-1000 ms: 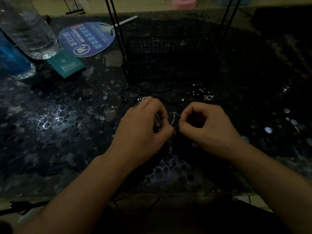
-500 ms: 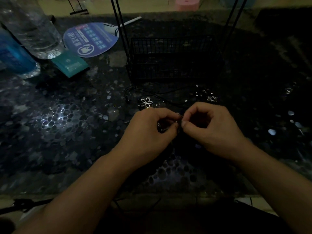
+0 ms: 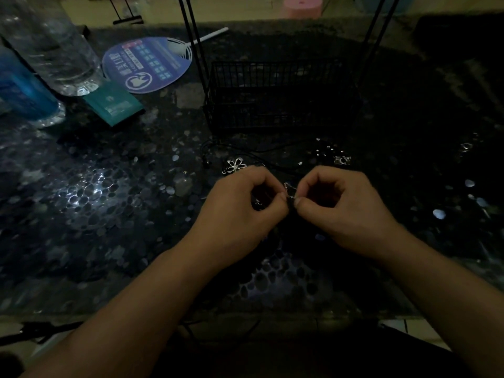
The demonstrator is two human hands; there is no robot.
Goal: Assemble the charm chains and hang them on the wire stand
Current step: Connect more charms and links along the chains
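Both hands, left hand (image 3: pixel 242 205) and right hand (image 3: pixel 341 203), curled, fingertips together, each grip pinching fine chain (image 3: pixel 289 190)

Over a dim pebble-patterned table (image 3: pixel 114 203), the left hand (image 3: pixel 242 211) and right hand (image 3: pixel 341 205) meet, each pinching an end of a fine silver chain (image 3: pixel 289 190). A flower charm (image 3: pixel 234 165) lies just beyond, before the black wire stand (image 3: pixel 278 96).

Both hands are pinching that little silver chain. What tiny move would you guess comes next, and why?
Probably joining the ends of the chain right there. The left hand and right hand each pinch it with fingertips nearly touching, and only a short loop shows between them. The flower charm lies on the table, and nothing seen hangs on the wire stand yet.
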